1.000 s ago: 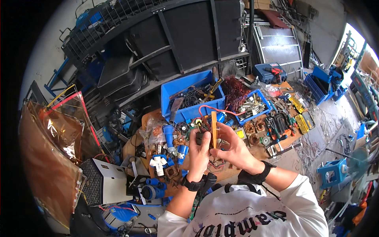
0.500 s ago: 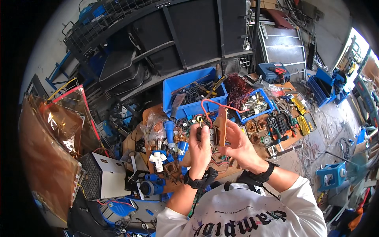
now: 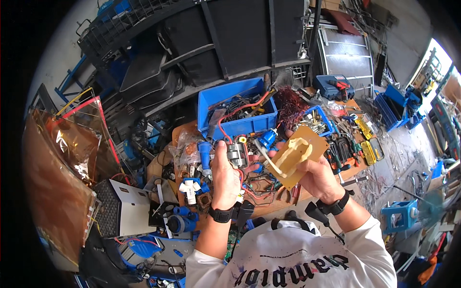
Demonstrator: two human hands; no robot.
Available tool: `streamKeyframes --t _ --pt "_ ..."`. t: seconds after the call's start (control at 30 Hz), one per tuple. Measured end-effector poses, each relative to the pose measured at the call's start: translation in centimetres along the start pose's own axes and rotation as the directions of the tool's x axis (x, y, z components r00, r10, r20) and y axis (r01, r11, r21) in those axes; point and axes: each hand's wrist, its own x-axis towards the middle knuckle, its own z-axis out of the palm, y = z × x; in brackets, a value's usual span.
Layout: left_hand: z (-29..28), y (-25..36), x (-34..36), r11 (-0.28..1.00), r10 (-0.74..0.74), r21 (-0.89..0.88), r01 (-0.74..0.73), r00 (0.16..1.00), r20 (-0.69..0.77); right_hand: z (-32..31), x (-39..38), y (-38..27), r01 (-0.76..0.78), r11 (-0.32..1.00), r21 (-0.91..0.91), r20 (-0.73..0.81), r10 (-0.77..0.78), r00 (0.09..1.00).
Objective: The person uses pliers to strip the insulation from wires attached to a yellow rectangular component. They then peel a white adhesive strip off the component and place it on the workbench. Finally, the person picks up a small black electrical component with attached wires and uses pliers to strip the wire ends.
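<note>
- Two hands are busy above the cluttered counter: our left hand has its fingers closed around a small metal part, and our right hand grips a tan board from below.
- A red wire rises in a loop from the part, and a pale cable runs from the board toward the part, so the two pieces are still joined.
- We judge that the board is already pulled away from the part, but the wires remain to be freed.
- Compared with half a second ago, the board was upright and close against the part; now it is tilted flat, face up, and moved to the right.
- The hands are further apart than before.
- The blue bin behind them is unchanged.
</note>
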Motion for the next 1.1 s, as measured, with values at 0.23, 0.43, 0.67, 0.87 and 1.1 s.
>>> streamKeyframes --t 0.23,0.43,0.67,0.87,1.1 --pt "-2.9 -0.5 2.2 1.000 -0.023 -0.014 0.022 0.997 -0.079 -0.7 0.0 -0.8 -0.011 0.994 0.110 0.013 0.010 1.000" --pt "-7.8 -3.1 5.5 0.992 -0.110 0.048 0.113 0.992 -0.056 -2.0 -0.4 -0.8 -0.004 0.993 0.116 0.012 0.003 1.000" --pt "-11.9 -7.1 9.5 0.966 -0.129 0.216 0.143 0.989 -0.074 -4.9 -1.9 -0.2 0.027 0.990 0.139 -0.246 0.008 0.969" --pt "-16.1 -11.5 12.3 0.978 -0.179 0.130 0.165 0.978 0.105 -6.4 -3.6 -0.2 0.057 0.997 0.049 -0.385 -0.034 0.922" --pt "-20.5 -17.5 14.1 0.961 -0.221 0.164 0.222 0.975 -0.026 -7.7 -6.9 -0.6 0.034 0.999 -0.006 -0.551 -0.031 0.834"
